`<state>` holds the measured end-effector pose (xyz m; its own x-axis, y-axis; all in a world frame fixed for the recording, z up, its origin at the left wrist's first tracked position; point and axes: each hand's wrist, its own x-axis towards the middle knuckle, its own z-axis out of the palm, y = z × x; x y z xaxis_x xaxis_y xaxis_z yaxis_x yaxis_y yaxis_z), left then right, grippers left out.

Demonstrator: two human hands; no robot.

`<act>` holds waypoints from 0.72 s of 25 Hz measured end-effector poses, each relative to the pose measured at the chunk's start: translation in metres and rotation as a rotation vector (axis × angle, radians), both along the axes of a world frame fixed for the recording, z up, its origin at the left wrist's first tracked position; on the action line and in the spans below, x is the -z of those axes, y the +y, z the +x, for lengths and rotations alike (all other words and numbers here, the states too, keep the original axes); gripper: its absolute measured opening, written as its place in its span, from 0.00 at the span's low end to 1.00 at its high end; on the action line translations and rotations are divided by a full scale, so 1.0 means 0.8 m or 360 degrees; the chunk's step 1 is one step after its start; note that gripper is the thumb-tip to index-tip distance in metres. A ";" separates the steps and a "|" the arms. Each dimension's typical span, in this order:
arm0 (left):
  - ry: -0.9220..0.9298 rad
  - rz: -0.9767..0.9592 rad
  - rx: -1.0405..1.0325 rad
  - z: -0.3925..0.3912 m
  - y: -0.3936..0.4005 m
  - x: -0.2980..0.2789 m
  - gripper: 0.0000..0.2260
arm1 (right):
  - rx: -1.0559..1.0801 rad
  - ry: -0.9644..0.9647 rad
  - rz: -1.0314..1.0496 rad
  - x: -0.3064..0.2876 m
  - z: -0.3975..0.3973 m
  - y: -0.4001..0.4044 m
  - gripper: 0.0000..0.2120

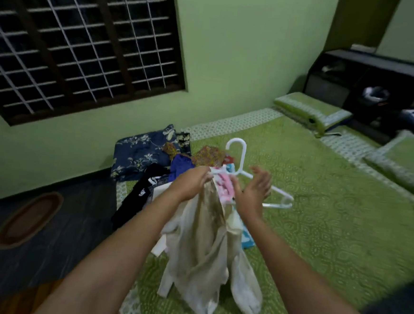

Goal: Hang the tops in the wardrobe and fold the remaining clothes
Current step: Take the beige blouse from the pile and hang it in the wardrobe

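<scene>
Head view, motion-blurred: left hand (192,185) grips a cream top (206,251) against a white plastic hanger (239,169) over the green bedspread (332,216). Right hand (253,194) is beside the hanger with fingers spread, its contact unclear. Heaped clothes (156,162) behind are partly hidden.

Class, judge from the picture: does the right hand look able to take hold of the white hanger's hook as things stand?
Probably yes. The right hand is open beside the white hanger, whose hook stands bare above the cream top; nothing lies between them. The left hand grips the other shoulder.
</scene>
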<state>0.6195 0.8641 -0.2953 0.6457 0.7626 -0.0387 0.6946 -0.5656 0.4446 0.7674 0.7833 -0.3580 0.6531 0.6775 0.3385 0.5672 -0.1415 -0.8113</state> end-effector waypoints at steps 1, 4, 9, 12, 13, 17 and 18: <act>-0.0052 0.0069 0.0029 0.007 -0.011 -0.023 0.11 | -0.0014 -0.0132 0.0013 -0.015 -0.010 -0.015 0.28; -0.0168 0.0222 0.0136 0.024 -0.041 -0.084 0.10 | -0.0247 -0.0288 -0.0285 -0.054 -0.034 -0.033 0.33; -0.0228 0.0447 0.0246 0.040 -0.082 -0.135 0.11 | -0.0057 -0.0047 0.0312 -0.092 -0.044 -0.075 0.08; -0.0273 0.0469 0.0301 0.056 -0.098 -0.140 0.10 | 0.0078 -0.0081 0.0473 -0.103 -0.033 -0.110 0.03; -0.0279 0.0468 0.0318 0.063 -0.103 -0.140 0.10 | 0.0029 -0.0002 0.0484 -0.110 -0.031 -0.120 0.05; -0.0360 0.0496 0.0313 0.092 -0.116 -0.142 0.10 | -0.0514 0.0161 0.0181 -0.107 -0.016 -0.169 0.09; -0.0399 0.0492 0.0295 0.098 -0.116 -0.142 0.11 | -0.0600 0.0034 -0.0035 -0.092 -0.006 -0.183 0.10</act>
<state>0.6977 0.7710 -0.1814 0.7331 0.5838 0.3489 0.4607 -0.8037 0.3766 0.7628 0.6368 -0.2843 0.3633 0.8785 0.3103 0.5658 0.0565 -0.8226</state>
